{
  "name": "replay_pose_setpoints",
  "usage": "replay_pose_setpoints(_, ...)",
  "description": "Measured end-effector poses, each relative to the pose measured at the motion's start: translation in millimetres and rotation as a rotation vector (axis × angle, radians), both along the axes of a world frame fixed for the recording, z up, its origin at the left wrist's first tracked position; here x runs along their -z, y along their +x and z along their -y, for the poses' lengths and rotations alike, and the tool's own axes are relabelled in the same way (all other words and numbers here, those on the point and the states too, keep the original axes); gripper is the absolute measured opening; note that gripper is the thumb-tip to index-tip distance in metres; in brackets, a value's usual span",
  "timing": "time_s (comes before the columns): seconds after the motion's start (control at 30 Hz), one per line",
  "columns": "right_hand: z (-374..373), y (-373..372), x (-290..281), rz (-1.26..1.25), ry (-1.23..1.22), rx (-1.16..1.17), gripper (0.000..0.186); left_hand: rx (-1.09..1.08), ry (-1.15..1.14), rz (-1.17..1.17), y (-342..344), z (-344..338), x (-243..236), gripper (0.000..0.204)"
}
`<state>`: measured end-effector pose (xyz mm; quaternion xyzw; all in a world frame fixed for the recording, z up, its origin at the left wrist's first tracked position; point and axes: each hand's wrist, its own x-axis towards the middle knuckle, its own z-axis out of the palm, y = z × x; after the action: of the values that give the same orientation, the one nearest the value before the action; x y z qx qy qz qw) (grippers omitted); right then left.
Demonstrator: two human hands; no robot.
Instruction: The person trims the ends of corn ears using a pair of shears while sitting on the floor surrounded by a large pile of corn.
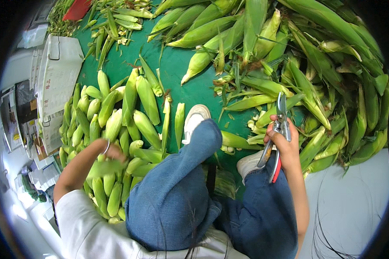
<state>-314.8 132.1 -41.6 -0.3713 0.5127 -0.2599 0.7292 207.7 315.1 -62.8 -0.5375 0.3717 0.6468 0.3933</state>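
My left hand (pixel 113 152), with a bangle at the wrist, is smeared by motion over a pile of trimmed green corn ears (pixel 147 129) on the left; a blurred green piece (pixel 100 168) is just beneath it, and I cannot tell if it is held. My right hand (pixel 283 140) grips silver pruning shears (pixel 282 108) with a red handle, held upright beside untrimmed, leafy corn (pixel 315 99). My legs (pixel 168 194) in jeans and my light shoes (pixel 194 116) rest between the piles.
The green surface (pixel 181 95) carries more long corn at the top right and husk scraps (pixel 116 26) at the top left, near a red object (pixel 75 9). White crates (pixel 58 82) stand along the left edge. A pale floor (pixel 345 198) lies at the lower right.
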Motion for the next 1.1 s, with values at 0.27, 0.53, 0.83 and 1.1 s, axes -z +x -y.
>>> replay_pose_setpoints(0.27, -6, 17, 9, -0.019, -0.013, -0.220, 0.035, -0.016, -1.267, 0.099, -116, 196, 56, 0.035)
replay_pose_setpoints(0.53, -25, 8, 26, -0.176, 0.062, -0.319, 0.037, 0.032, -1.154, 0.218, -181, 306, 119, 0.069)
replay_pose_setpoints(0.83, -15, 31, 13, -0.174, -0.065, -0.476, 0.036, -1.639, -0.768, -0.726, -160, 178, 2, 0.055)
replay_pose_setpoints(1.1, -16, 50, 27, 0.003, -0.039, -0.424, 0.044, -1.917, -0.971, -0.726, -220, 181, 20, 0.043)
